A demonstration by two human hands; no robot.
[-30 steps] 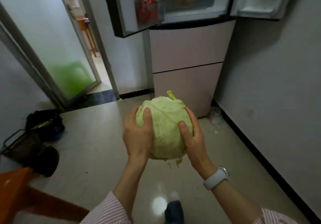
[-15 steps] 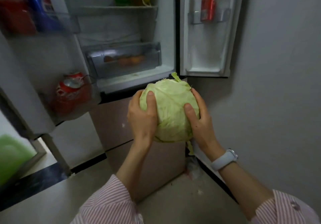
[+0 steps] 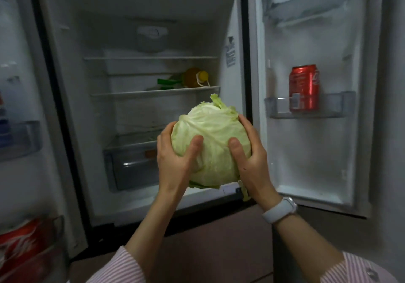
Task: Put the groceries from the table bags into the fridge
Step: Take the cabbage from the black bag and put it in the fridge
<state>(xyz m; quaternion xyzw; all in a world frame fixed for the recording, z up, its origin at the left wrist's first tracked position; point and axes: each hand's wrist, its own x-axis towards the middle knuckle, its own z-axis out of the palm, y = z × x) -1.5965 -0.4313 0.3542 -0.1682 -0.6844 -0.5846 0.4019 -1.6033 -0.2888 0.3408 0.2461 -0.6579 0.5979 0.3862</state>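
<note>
Holding cabbage [image 3: 211, 142] higher, fridge [image 3: 140, 41] nearer

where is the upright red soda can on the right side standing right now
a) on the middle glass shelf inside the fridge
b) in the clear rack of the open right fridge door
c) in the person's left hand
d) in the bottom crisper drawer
b: the upright red soda can stands in the clear door rack of the open right fridge door, apart from both hands, which hold the pale green round cabbage.
</note>
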